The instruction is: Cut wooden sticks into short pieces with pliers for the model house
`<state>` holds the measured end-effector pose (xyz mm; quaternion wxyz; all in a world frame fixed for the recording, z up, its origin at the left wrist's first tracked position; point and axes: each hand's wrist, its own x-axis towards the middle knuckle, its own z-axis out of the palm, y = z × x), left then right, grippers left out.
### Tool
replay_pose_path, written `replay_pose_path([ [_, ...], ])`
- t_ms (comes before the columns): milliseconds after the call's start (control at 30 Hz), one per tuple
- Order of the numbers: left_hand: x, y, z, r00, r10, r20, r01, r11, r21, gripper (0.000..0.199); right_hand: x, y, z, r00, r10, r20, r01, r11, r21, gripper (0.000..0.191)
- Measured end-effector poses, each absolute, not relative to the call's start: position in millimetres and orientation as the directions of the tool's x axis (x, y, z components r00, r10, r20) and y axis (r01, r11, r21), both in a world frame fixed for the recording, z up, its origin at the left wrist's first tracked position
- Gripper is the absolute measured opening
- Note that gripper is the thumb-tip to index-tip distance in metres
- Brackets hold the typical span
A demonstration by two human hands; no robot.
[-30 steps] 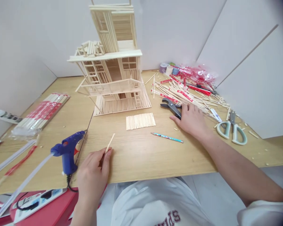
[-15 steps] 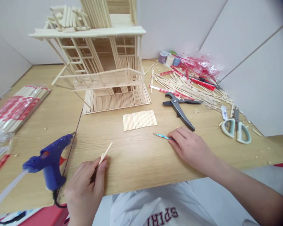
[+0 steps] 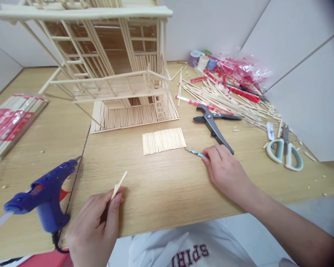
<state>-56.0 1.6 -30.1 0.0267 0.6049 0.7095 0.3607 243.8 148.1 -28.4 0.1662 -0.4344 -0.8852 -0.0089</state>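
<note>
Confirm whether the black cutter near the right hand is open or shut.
Open: the black cutter lies with its two handles spread apart and a gap between its jaws.

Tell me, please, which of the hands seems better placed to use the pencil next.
Probably the right: the right hand grips the blue pencil, whose pointed end faces the panel of sticks. The left hand is farther from the pencil and occupied holding a wooden stick.

White top (image 3: pixel 153 248), creased, maroon block lettering (image 3: pixel 189 256) on front, partly in view; left hand (image 3: pixel 96 220), right hand (image 3: pixel 225 168) bare.
</note>
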Motion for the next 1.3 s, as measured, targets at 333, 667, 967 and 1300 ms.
replay_pose_path([
  [333, -56.1, 0.7, -30.8, -0.275, 0.876, 0.396, 0.834, 0.012, 0.552, 0.011, 241.0, 147.1, -28.0, -0.582, 0.745, 0.326, 0.758, 0.642, -0.115, 0.009],
  [667, -55.0, 1.4, -28.9, -0.266, 0.873, 0.408, 0.841, 0.003, 0.540, 0.010, 237.0, 145.9, -27.7, -0.596, 0.733, 0.327, 0.745, 0.657, -0.117, 0.009],
  [967, -54.3, 1.4, -28.1, -0.269, 0.873, 0.407, 0.837, 0.003, 0.547, 0.010, 232.5, 144.5, -27.6, -0.607, 0.730, 0.314, 0.731, 0.668, -0.141, 0.008],
  [1300, -54.0, 2.6, -27.2, -0.264, 0.867, 0.423, 0.842, -0.007, 0.539, 0.010, 225.5, 141.4, -27.0, -0.601, 0.740, 0.301, 0.729, 0.662, -0.175, 0.012],
])
